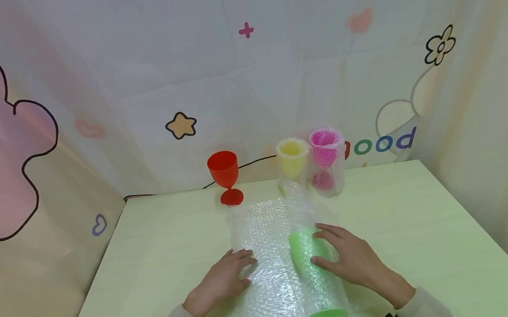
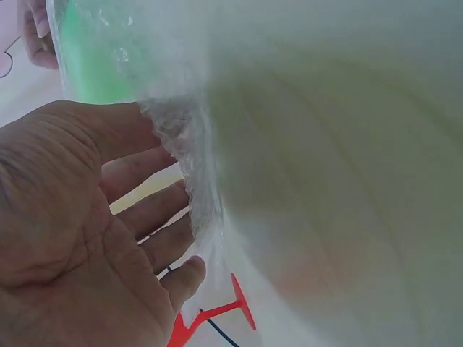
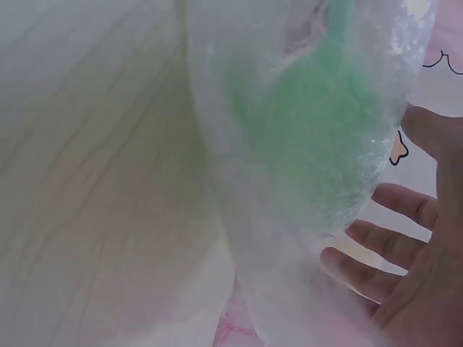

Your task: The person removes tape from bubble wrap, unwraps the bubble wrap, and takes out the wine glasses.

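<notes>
A green goblet (image 1: 302,256) lies on its side on a sheet of bubble wrap (image 1: 266,264), its foot (image 1: 329,315) toward me. A layer of the wrap covers the goblet's right part. My right hand (image 1: 353,258) rests along the goblet's right side, thumb and fingers spread against the wrap. In the right wrist view, the green bowl (image 3: 318,130) shows through the plastic beside the fingers. At the sheet's left edge, my left hand (image 1: 221,279) touches the wrap with loosely bent fingers. The left wrist view shows its thumb and fingertips right at the crinkled edge (image 2: 181,144).
A bare red goblet (image 1: 224,169) stands upright at the table's back edge. To its right stand a yellow goblet (image 1: 292,157) and a pink goblet (image 1: 327,154), both wrapped in bubble wrap. A printed curtain (image 1: 238,88) hangs behind the pale table (image 1: 161,244).
</notes>
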The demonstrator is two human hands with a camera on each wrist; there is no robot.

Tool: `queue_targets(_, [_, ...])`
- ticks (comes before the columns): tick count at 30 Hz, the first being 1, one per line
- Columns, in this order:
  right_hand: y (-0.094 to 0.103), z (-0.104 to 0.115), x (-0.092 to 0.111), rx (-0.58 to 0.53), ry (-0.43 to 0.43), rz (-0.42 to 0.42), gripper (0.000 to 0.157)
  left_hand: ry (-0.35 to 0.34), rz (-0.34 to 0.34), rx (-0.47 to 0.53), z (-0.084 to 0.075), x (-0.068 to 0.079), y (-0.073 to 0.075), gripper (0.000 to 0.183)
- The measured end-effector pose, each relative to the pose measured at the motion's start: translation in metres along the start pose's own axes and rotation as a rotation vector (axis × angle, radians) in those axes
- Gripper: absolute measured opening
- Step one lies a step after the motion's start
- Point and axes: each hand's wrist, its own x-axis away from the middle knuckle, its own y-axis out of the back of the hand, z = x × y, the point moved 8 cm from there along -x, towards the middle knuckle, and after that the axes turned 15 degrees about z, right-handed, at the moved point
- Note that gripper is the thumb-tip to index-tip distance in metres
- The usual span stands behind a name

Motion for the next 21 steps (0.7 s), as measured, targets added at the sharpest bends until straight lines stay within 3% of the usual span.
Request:
queue_targets(5, [0.000, -0.010, 0.004, -0.027, -0.057, 0.005, 0.062, 0.005, 0.008, 0.011, 0.001, 0.001, 0.000, 0.047])
queue_targets(16, [0.001, -0.006, 0.015, 0.035, 0.060, 0.007, 0.055, 0.003, 0.012, 0.009, 0.001, 0.002, -0.001, 0.047])
queue_targets(21, [0.004, -0.015, 0.021, 0.023, 0.015, -0.005, 0.051, 0.001, 0.015, 0.011, 0.001, 0.003, -0.002, 0.048])
